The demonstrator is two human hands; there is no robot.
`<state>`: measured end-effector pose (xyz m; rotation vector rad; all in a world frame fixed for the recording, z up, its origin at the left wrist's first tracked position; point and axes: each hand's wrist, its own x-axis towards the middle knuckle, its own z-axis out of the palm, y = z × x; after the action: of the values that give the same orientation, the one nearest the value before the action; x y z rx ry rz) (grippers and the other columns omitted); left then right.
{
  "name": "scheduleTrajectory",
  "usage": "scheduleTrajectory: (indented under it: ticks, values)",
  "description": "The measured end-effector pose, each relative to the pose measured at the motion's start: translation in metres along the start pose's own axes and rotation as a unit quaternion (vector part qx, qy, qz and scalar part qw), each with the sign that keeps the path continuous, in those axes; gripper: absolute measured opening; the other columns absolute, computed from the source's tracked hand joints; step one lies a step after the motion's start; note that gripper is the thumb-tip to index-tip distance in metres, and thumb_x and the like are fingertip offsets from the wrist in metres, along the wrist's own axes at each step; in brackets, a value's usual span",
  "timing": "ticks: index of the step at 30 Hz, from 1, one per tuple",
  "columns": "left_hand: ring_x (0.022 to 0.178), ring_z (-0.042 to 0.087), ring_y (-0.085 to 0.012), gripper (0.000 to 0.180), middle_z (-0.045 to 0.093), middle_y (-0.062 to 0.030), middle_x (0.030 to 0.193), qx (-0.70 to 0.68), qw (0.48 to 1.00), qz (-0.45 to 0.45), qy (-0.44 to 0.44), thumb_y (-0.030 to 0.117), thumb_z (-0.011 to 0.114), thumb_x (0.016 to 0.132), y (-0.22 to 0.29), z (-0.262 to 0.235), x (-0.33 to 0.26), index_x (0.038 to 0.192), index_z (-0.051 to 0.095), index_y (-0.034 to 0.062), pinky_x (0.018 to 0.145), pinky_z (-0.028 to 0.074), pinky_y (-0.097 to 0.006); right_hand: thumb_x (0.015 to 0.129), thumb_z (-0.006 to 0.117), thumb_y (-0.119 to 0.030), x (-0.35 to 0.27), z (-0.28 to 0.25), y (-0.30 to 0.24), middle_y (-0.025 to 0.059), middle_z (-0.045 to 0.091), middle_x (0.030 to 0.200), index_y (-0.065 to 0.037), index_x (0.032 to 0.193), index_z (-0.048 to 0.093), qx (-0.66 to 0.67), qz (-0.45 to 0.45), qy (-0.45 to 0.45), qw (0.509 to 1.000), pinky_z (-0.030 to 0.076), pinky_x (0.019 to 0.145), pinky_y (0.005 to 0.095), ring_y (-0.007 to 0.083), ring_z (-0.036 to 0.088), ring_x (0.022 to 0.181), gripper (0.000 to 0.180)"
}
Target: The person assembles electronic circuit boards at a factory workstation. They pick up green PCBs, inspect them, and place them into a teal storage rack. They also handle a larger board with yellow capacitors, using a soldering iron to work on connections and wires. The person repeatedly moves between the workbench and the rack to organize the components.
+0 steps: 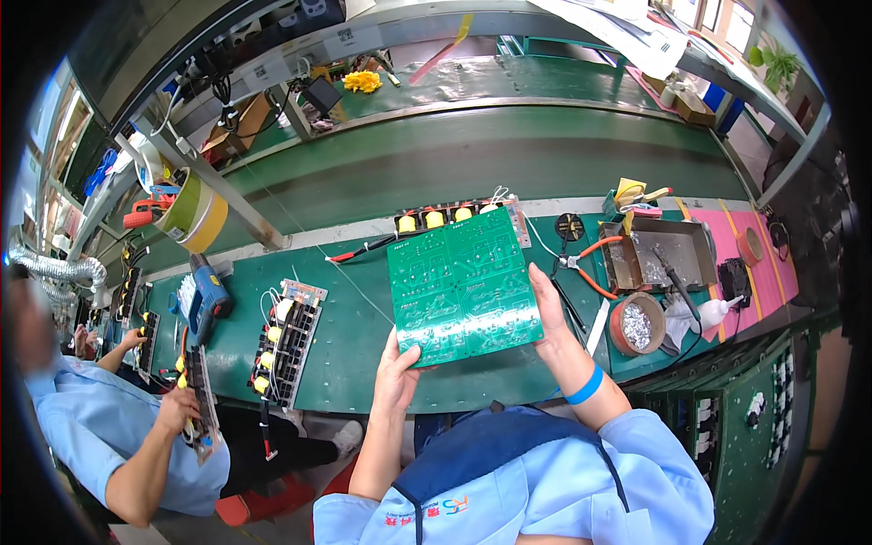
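Observation:
A large green circuit board panel (465,291), divided into several sections, is held up over the workbench and tilted toward me. My left hand (395,368) grips its lower left corner, thumb on the face and the fingers behind. At the right edge, my right hand (547,313) supports the panel, its fingers partly hidden behind it. Just beyond the panel lies an assembled board with yellow round components (434,219), partly covered by the panel. A second such assembly (283,350) rests on the bench to the left.
Orange-handled pliers (595,272) lie right of the panel. Beyond them are a metal tray (677,250), a soldering iron (677,282), a round tin of silvery bits (638,325) and a white bottle (718,313). A blue heat gun (209,295) stands left, near a co-worker (136,427) holding another assembly.

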<state>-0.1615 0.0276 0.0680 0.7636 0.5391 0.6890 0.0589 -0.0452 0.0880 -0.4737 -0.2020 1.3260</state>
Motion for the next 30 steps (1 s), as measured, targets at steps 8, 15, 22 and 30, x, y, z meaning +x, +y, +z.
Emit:
scheduleTrajectory:
  ticks: [8,15,22,30]
  values:
    - [0.089,0.056,-0.0194,0.056,0.051,-0.0075,0.109,-0.009,1.000,-0.014,-0.003,0.008,0.053,0.077,-0.004,0.001,0.004,0.127,0.028,0.0084,0.068,0.048,-0.033,0.087,0.039,-0.035,-0.004,-0.004,-0.003,0.0105,0.055,0.102,-0.003,0.108,0.049,0.007,0.000,-0.005,1.000,0.046,0.078,0.0332,0.0199,0.055,0.090,0.039]
    - [0.091,0.055,-0.0225,0.055,0.050,-0.0095,0.112,-0.001,1.000,-0.004,-0.002,0.007,0.050,0.076,-0.009,0.004,0.003,0.127,0.027,0.0076,0.069,0.047,-0.036,0.088,0.036,-0.036,-0.007,-0.001,-0.006,0.0102,0.053,0.104,-0.005,0.111,0.045,-0.004,-0.015,-0.001,1.000,0.045,0.079,0.0332,0.0197,0.054,0.092,0.040]
    - [0.095,0.053,-0.0201,0.059,0.050,-0.0075,0.112,-0.047,0.999,-0.008,-0.023,0.005,0.056,0.075,-0.013,0.007,0.003,0.127,0.029,0.0092,0.076,0.047,-0.038,0.088,0.037,-0.033,-0.014,-0.010,-0.008,0.0099,0.053,0.106,-0.005,0.110,0.046,-0.007,-0.016,-0.006,1.000,0.045,0.080,0.0333,0.0197,0.053,0.094,0.037]
    - [0.096,0.053,-0.0217,0.058,0.049,-0.0073,0.113,-0.041,0.999,0.006,-0.017,0.007,0.054,0.075,-0.029,0.007,-0.001,0.127,0.029,0.0114,0.075,0.046,-0.038,0.088,0.039,-0.030,-0.019,-0.022,-0.013,0.0092,0.052,0.107,-0.006,0.111,0.045,-0.001,-0.002,-0.049,0.999,0.045,0.080,0.0331,0.0187,0.053,0.094,0.035]
